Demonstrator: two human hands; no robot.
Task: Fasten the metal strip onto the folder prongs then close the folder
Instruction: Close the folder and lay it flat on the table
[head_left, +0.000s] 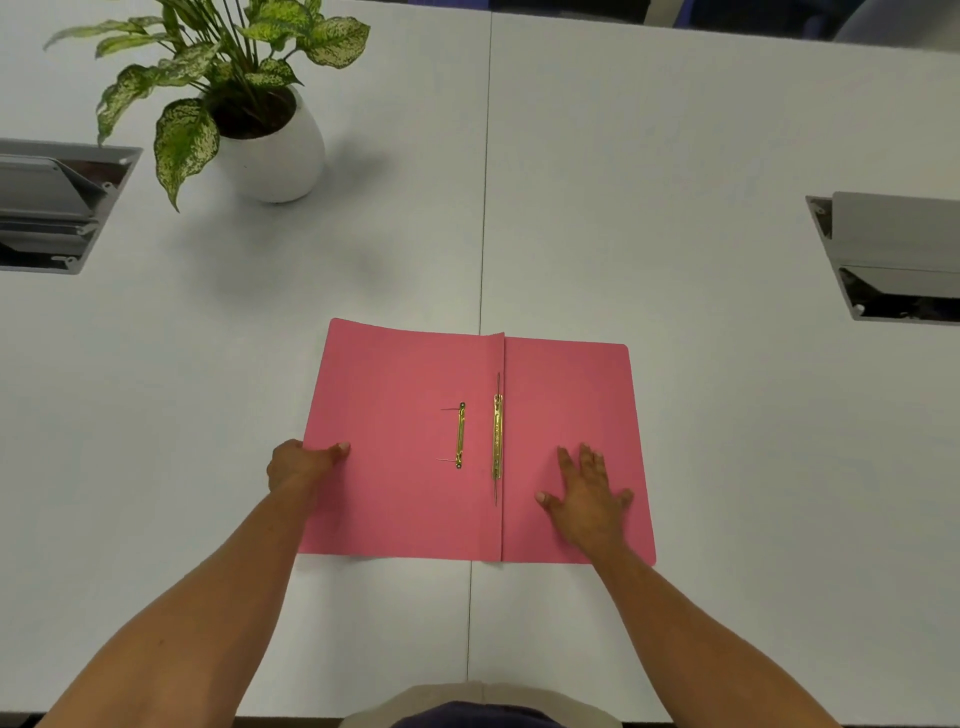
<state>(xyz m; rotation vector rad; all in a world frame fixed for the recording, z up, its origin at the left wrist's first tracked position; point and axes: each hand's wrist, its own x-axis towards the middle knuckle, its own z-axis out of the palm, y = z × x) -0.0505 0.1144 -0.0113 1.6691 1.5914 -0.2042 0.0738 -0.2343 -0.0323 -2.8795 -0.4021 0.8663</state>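
Gripping the folder's left edge, the left hand has its thumb on top. Right hand lies flat and open on the right flap. Folder is spread open on the table; the strip rests loose on the left flap, beside the prongs at the spine.

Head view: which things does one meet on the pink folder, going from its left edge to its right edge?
Left hand gripping the folder's left edge → short brass piece with two thin prongs → long brass strip beside the fold → right hand lying flat on the right half.
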